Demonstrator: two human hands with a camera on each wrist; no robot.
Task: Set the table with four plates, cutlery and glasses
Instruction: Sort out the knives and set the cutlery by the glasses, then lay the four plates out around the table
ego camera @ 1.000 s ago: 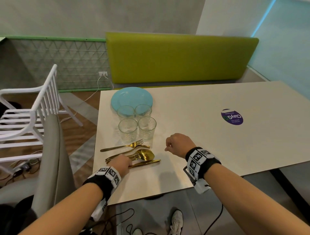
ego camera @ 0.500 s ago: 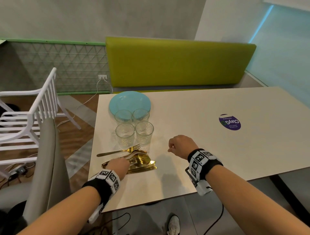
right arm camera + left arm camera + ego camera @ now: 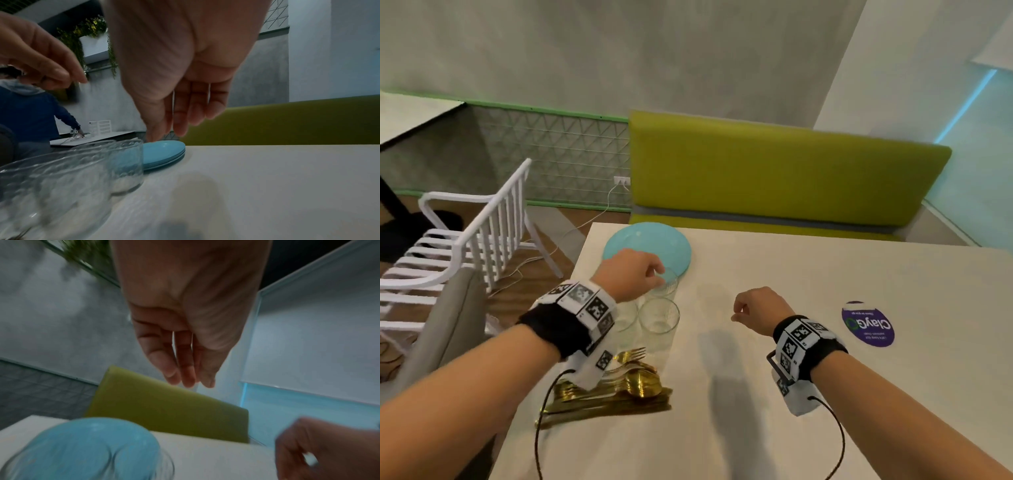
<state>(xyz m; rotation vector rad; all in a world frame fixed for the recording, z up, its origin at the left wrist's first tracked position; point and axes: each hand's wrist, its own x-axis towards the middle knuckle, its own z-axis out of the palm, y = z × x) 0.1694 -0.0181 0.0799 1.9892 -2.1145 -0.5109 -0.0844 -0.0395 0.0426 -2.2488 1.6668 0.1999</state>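
Note:
A stack of light blue plates (image 3: pixel 650 245) lies at the table's far left corner. Just in front of it stand several clear glasses (image 3: pixel 659 317), and a pile of gold cutlery (image 3: pixel 630 387) lies nearer me. My left hand (image 3: pixel 657 274) hovers over the far glasses, at the plates' near edge. Its fingers (image 3: pixel 185 376) hang relaxed and hold nothing. My right hand (image 3: pixel 736 311) floats above bare table to the right of the glasses. It is loosely curled, and its fingers (image 3: pixel 179 126) are empty. The right wrist view shows the plates (image 3: pixel 166 154) behind a glass (image 3: pixel 127 165).
The beige table (image 3: pixel 808 394) carries a purple round sticker (image 3: pixel 868 323) on the right. A green bench (image 3: pixel 774 181) runs behind it. A white chair (image 3: pixel 469 246) and a grey chair back (image 3: pixel 445 325) stand to the left. Another person (image 3: pixel 30 113) is at a far table.
My left hand has left the cutlery pile and moved forward over the glasses toward the plates. My right hand has stayed roughly in place. My head has come closer to the table.

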